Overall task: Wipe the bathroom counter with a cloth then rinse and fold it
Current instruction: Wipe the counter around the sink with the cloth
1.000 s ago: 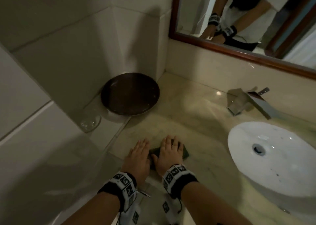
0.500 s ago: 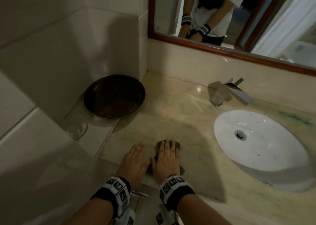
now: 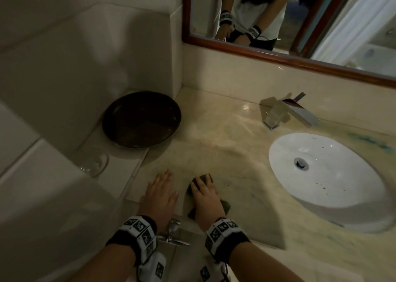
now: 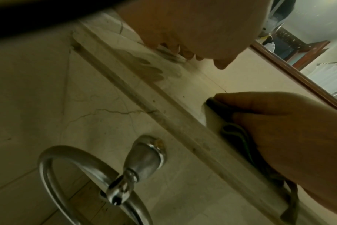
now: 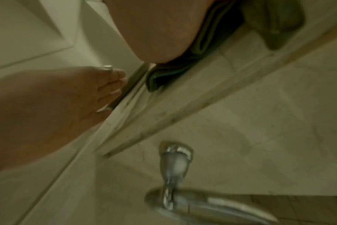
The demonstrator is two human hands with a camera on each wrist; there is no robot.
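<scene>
Right hand (image 3: 205,198) flat, fingers straight, pressing cloth (image 3: 225,204) onto counter (image 3: 246,148) near front edge | left hand (image 3: 159,193) open, at 9 o'clock of cloth, holds nothing | basin (image 3: 321,174) at 2 o'clock | cloth: soft, light, likely damp; pinch a free corner.

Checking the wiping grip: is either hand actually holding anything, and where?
The right hand presses flat on top of the folded dark cloth, fingers straight, no curled grip. The left hand rests flat on the counter, holding nothing.
</scene>
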